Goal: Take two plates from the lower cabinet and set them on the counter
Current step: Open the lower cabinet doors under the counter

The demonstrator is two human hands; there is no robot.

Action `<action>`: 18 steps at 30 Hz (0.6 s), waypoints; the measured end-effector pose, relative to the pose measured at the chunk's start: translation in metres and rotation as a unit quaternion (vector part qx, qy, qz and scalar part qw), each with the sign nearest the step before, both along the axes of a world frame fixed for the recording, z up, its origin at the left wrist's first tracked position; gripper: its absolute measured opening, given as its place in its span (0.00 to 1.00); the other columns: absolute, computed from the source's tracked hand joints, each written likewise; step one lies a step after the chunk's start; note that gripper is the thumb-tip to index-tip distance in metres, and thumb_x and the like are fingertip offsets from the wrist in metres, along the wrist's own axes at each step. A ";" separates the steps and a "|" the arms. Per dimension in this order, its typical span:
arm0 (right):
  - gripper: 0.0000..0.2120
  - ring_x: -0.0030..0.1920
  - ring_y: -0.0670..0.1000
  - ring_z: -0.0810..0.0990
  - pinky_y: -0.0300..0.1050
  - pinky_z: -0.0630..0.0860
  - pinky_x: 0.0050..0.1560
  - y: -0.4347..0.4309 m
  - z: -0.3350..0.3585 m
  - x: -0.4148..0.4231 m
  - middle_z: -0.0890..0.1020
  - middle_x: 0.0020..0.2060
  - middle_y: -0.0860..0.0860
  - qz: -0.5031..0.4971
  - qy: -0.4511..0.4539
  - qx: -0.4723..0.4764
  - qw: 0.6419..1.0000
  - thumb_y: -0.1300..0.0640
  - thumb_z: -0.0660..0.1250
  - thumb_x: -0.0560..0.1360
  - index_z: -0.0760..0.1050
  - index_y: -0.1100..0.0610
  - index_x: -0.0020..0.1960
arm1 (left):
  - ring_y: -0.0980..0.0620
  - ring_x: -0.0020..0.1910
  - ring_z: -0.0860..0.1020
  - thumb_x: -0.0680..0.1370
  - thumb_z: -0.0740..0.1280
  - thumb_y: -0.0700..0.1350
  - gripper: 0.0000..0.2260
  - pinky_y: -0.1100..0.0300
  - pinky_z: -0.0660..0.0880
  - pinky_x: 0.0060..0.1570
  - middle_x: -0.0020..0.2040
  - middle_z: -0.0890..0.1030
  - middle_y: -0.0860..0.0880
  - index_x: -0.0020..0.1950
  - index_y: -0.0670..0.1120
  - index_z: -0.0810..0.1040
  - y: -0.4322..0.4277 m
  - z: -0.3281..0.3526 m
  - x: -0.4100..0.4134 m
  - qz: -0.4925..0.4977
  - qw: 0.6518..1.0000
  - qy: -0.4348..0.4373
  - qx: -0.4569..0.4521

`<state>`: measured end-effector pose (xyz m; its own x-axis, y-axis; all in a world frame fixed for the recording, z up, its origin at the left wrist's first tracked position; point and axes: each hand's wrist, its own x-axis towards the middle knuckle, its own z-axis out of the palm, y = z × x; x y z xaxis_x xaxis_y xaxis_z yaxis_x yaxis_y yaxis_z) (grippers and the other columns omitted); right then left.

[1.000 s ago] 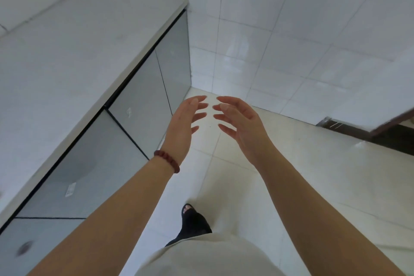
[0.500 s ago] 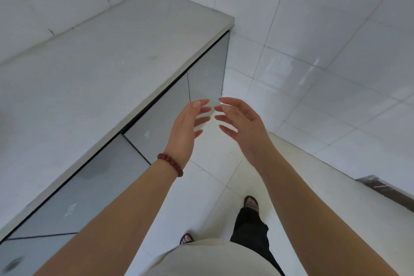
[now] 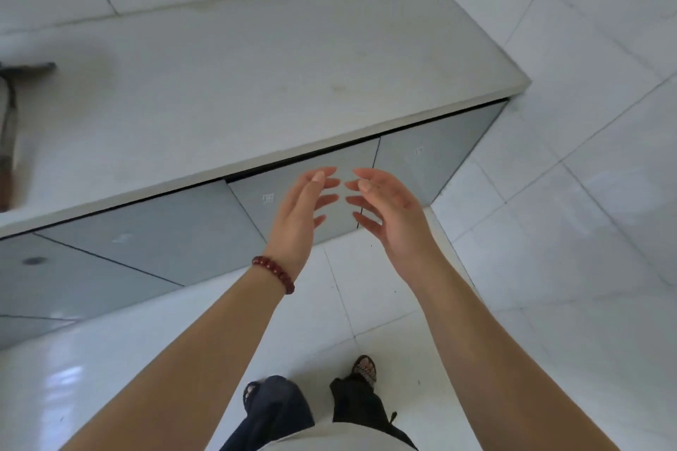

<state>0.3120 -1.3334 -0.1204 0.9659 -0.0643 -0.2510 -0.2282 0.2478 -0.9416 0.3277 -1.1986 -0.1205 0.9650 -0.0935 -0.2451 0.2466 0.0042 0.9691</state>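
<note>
Grey lower cabinet doors (image 3: 205, 242) stand closed beyond the empty left hand (image 3: 300, 220) and right hand (image 3: 392, 216), fingers spread, palms facing, below the surface (image 3: 256, 84).

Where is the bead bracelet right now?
In the head view, the bead bracelet sits on the left wrist, just below the open left hand, left of centre, in front of the closed lower cabinet doors.
</note>
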 end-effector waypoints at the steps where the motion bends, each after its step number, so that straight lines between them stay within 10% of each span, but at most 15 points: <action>1: 0.06 0.53 0.51 0.81 0.50 0.75 0.57 0.000 -0.004 0.005 0.83 0.50 0.51 0.014 0.003 0.006 1.000 0.54 0.67 0.73 0.80 0.47 0.49 | 0.59 0.53 0.79 0.77 0.56 0.57 0.14 0.53 0.73 0.57 0.52 0.82 0.57 0.56 0.56 0.78 0.001 -0.002 0.001 0.015 1.000 0.002 0.002; 18: 0.08 0.52 0.49 0.81 0.49 0.75 0.56 0.101 -0.042 0.059 0.83 0.49 0.47 0.181 0.035 0.029 0.982 0.53 0.66 0.74 0.79 0.48 0.52 | 0.55 0.55 0.79 0.80 0.55 0.53 0.14 0.54 0.72 0.58 0.55 0.81 0.52 0.58 0.52 0.76 0.100 -0.010 0.004 0.165 0.986 0.012 0.034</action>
